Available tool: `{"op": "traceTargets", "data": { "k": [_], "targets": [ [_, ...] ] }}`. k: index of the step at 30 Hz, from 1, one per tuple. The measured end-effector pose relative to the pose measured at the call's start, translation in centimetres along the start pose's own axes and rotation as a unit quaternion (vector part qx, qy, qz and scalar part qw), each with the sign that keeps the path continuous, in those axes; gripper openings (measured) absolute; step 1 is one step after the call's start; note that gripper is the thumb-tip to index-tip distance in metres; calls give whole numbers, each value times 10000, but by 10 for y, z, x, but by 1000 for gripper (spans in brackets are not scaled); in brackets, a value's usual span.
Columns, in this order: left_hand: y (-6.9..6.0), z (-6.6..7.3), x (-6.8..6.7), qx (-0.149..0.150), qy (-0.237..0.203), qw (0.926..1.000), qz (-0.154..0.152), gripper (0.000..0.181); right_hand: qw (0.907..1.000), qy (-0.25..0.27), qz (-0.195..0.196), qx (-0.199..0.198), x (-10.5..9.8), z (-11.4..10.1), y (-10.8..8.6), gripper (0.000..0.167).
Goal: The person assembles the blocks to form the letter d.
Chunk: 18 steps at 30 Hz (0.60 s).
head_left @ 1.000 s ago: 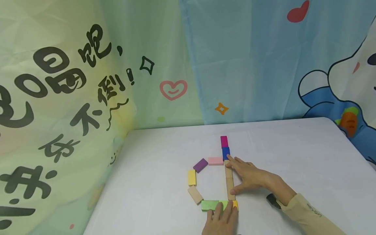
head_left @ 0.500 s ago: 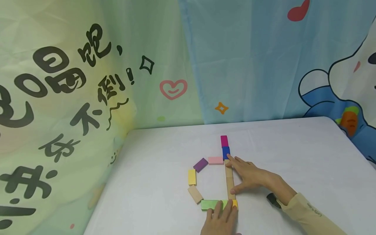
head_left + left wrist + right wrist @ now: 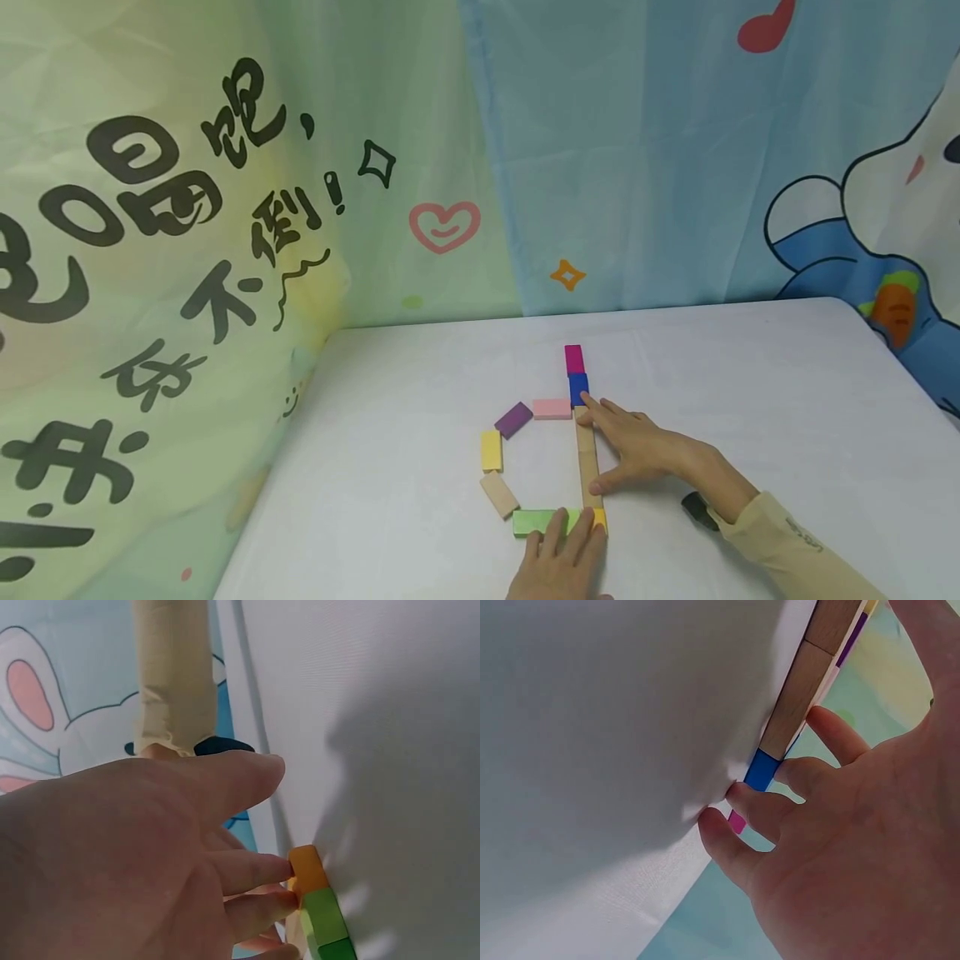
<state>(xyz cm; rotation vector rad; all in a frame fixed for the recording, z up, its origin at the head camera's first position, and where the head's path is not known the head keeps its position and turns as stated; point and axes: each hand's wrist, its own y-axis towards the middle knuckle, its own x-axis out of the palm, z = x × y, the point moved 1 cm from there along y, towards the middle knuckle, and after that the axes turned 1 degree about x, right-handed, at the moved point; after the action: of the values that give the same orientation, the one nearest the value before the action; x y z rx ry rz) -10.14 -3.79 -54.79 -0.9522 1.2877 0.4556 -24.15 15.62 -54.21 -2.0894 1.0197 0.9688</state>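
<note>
Several small blocks form a loop with a straight right side on the white table. My left hand (image 3: 557, 567) has its fingertips on the bottom row, where green blocks (image 3: 532, 523) meet an orange block (image 3: 600, 518). Beside the right side, my right hand (image 3: 641, 447) is spread, its fingertips at the blue block (image 3: 578, 386) and its thumb at the lower wooden block (image 3: 589, 479). A magenta block (image 3: 573, 359) tops that line. Pink (image 3: 552, 409), purple (image 3: 513, 421), yellow (image 3: 491, 451) and tan blocks (image 3: 498, 495) curve round the left.
A black object (image 3: 699, 511) lies by the right wrist, partly hidden by the sleeve (image 3: 795, 546). Behind the white table (image 3: 390, 433) hangs a printed curtain (image 3: 570, 150) with cartoon figures and lettering.
My left hand has shifted very slightly to the left, its fingertips still on the bottom row. The right hand and the blocks keep their places.
</note>
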Motion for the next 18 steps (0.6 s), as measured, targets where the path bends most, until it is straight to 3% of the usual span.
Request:
{"op": "traceTargets", "data": {
  "k": [4, 11, 18],
  "targets": [
    [-1, 0, 0, 25, -26, 9999, 107, 71, 10000, 23, -22, 13, -1, -1, 0, 126],
    [-2, -2, -2, 79, -281, 9994, 195, 69, 10000, 21, -79, 8, 0, -4, 1, 93],
    [-4, -6, -9, 24, -344, 9987, 368, 64, 9997, -228, 15, -62, 2, -8, 1, 96]
  ]
}}
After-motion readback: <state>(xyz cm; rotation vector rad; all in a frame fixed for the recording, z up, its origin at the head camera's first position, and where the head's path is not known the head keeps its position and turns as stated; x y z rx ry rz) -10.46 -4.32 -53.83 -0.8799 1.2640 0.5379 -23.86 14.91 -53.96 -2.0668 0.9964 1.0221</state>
